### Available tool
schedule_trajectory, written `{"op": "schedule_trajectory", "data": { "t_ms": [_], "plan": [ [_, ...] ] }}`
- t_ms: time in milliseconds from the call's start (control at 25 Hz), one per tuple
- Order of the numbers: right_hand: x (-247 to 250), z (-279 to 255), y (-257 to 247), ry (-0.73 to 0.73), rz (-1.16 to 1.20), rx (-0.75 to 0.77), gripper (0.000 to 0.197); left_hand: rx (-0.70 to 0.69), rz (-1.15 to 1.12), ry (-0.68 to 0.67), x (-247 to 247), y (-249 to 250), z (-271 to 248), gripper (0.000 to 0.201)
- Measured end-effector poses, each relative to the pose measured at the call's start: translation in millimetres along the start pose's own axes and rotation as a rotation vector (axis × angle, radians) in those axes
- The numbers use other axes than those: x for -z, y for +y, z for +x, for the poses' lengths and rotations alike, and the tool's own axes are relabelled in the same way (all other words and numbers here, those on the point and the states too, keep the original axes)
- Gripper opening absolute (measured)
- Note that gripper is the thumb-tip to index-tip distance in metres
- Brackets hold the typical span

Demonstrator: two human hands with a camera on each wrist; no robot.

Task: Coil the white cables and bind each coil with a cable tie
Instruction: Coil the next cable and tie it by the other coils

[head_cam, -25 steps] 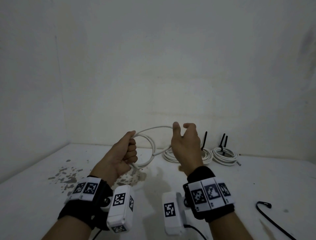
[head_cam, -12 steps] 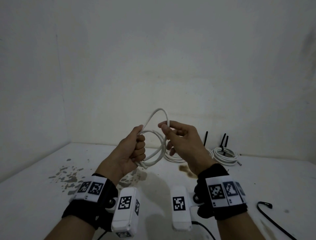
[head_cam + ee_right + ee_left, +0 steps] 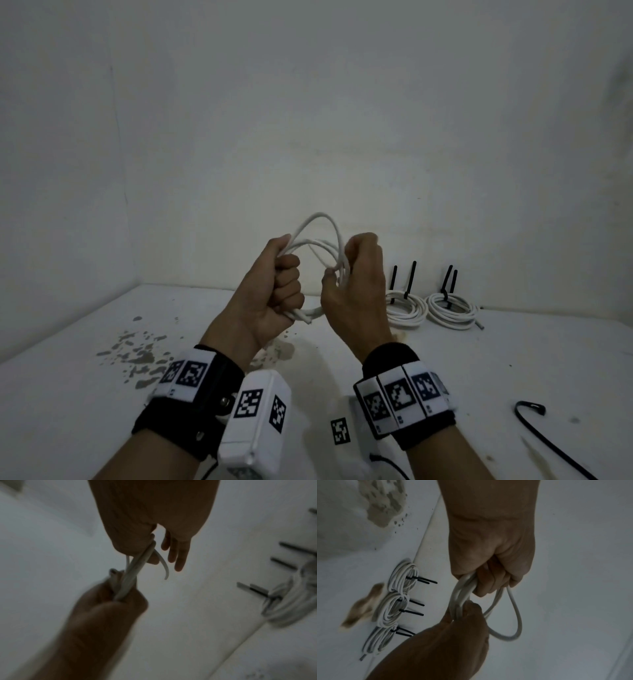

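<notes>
While both hands are raised above the desk (image 3: 102, 394), the left hand (image 3: 270, 294) makes a fist round the white cable (image 3: 320, 236), fingers curled tight over several gathered strands; cut ends stick out just under the fist. Right hand (image 3: 356, 284) sits just beside it, thumb and forefinger pinching the opposite side of the same loops, grip pressed onto the strands. In the right wrist view the other fingers (image 3: 178, 555) of that hand hang straighter and off the cable, though that view is blurred. Cable forms a few loose loops between the two hands, one arching up above them, all held in the air in front of the wall (image 3: 308, 102), not touching the desk. Left wrist view shows one bigger loop drooping away from the bundle.

Three finished coils (image 3: 392, 609) lie in a row on the desk against the wall, touching or almost touching each other, each with black cable ties (image 3: 414, 613) whose tails stick up. Head view shows only two of them, right of the right hand; the third is hidden behind it. One loose black tie (image 3: 548, 442) lies on the desk at the near right, hooked at one end, well apart from the coils. Brownish chipped patches (image 3: 137, 356) mark the desk on the left. Both wrists carry black bands with white marker blocks (image 3: 253, 421).
</notes>
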State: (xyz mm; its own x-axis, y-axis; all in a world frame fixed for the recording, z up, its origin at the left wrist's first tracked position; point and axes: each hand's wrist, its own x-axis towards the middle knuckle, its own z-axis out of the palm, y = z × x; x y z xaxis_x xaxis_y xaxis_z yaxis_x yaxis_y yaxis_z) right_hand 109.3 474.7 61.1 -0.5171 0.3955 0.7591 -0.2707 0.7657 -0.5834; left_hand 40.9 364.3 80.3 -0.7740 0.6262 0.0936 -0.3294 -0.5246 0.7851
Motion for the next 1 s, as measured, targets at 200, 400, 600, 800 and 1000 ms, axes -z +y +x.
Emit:
{"op": "schedule_trajectory", "data": {
  "t_ms": [200,400,600,800,1000],
  "plan": [
    [12,7,-11,-0.267,0.679,-0.256,0.014,-0.010,-0.050,-0.130,-4,7,-12,0.044],
    [30,7,2,-0.514,0.348,-0.255,0.050,-0.049,0.042,-0.098,1,15,-11,0.043],
    [56,15,33,-0.462,0.386,-0.373,0.038,-0.067,0.126,0.049,34,33,-4,0.049],
    [40,20,49,-0.013,0.125,-0.451,0.045,-0.076,0.516,0.179,53,31,1,0.046],
    [42,23,47,0.012,0.034,-0.426,0.053,-0.041,0.660,0.194,55,35,-1,0.052]
  ]
}}
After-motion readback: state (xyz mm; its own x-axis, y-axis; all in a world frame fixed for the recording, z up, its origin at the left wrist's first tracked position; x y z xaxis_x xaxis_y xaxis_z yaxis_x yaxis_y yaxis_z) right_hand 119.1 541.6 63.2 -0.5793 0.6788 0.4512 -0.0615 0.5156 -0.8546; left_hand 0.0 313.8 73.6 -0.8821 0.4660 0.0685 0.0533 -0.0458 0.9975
